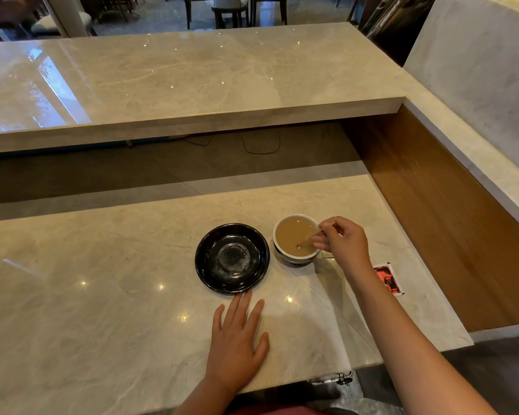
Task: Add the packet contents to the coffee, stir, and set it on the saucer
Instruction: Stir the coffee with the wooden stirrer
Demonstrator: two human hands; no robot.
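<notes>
- Left hand (pixel 237 339), low centre of frame, lies flat and open on the counter (pixel 102 295), holding nothing; it steadies neither dish.
- Saucer (pixel 232 258) sits empty just left of the cup (pixel 295 241); a careless lift could clip its rim.
- Right hand (pixel 339 239) pinches the stirrer (pixel 307 239) in full coffee; brisk stirring may slop over.
- Packet (pixel 388 278) lies at right, behind the forearm.

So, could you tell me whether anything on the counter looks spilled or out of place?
Nothing looks spilled. The black saucer has a dusty whitish smudge in its centre well, and the red packet lies loose on the counter behind the right forearm.
</notes>
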